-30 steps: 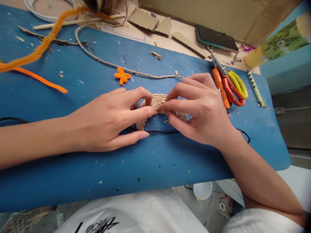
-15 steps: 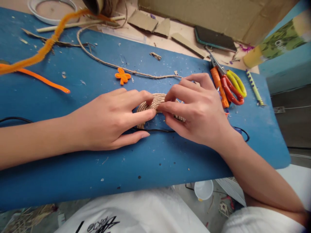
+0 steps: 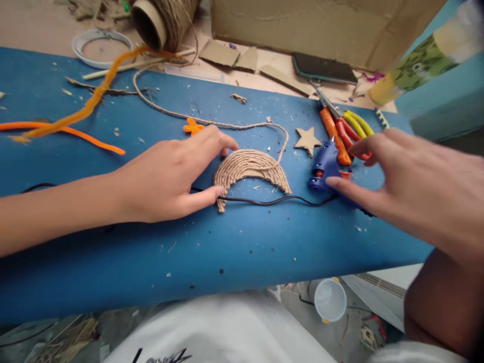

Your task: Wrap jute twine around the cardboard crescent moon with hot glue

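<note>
An arch-shaped piece covered in rows of twine (image 3: 251, 162) lies on the blue mat, with a loose strand running from its upper right. My left hand (image 3: 174, 171) steadies its left end, with the thumb at the lower leg and the index finger at the upper edge; the other fingers are partly hidden. At the right, my right hand (image 3: 412, 186) is spread, thumb and index finger apart, around the near side of a blue glue gun (image 3: 325, 164). It is slightly blurred, and no grip on the gun shows. A cardboard star (image 3: 307, 140) lies beside the gun.
A black cord (image 3: 268, 202) crosses below the arch. Scissors (image 3: 350, 126) and an orange-handled tool (image 3: 335, 133) lie behind the glue gun. An orange flower (image 3: 193, 126), fuzzy orange stems (image 3: 96, 96), a twine spool (image 3: 176, 22), cardboard scraps (image 3: 219, 53) and a phone (image 3: 324, 68) are farther back.
My right hand has left the twine arch and moved right to the glue gun, uncovering the star and the arch's right end. My left hand stays at the arch's left end.
</note>
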`<state>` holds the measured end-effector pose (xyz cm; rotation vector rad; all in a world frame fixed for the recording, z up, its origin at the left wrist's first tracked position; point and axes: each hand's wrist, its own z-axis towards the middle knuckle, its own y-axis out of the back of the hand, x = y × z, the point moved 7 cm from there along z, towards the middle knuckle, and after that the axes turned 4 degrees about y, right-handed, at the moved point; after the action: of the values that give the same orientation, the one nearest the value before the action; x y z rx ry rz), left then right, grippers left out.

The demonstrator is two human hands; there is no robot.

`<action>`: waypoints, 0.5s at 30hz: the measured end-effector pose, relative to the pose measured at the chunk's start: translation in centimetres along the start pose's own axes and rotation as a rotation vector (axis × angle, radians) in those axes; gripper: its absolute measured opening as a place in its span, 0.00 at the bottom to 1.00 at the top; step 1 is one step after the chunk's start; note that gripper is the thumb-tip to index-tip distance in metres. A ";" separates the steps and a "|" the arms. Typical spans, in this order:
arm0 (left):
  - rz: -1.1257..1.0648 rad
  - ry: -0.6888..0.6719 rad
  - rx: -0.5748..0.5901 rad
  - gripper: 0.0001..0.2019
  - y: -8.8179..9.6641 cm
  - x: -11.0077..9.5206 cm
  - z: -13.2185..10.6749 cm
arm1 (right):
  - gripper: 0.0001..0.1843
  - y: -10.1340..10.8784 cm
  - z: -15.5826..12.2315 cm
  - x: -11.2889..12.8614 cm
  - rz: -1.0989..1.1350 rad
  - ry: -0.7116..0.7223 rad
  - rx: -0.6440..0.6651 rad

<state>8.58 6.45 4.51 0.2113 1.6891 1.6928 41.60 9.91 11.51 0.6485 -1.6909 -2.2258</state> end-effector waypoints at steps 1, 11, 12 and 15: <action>0.022 0.036 0.016 0.20 0.2 0.2 0.0 | 0.35 -1.2 -0.8 -0.2 -0.016 0.023 0.071; 0.014 -0.338 0.218 0.18 -0.5 -6.8 -4.6 | 0.17 -3.6 -2.8 1.3 0.051 -0.012 0.206; -0.019 -0.352 0.240 0.18 -0.8 -7.6 -4.7 | 0.17 -3.5 -2.9 1.3 0.068 -0.050 0.189; -0.127 -0.383 0.221 0.17 -1.0 -8.5 -3.8 | 0.18 -3.5 -3.2 0.9 0.167 -0.135 0.125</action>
<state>12.94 -1.68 6.26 0.4898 1.5582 1.2761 42.63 7.76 7.33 0.3758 -1.8867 -2.1025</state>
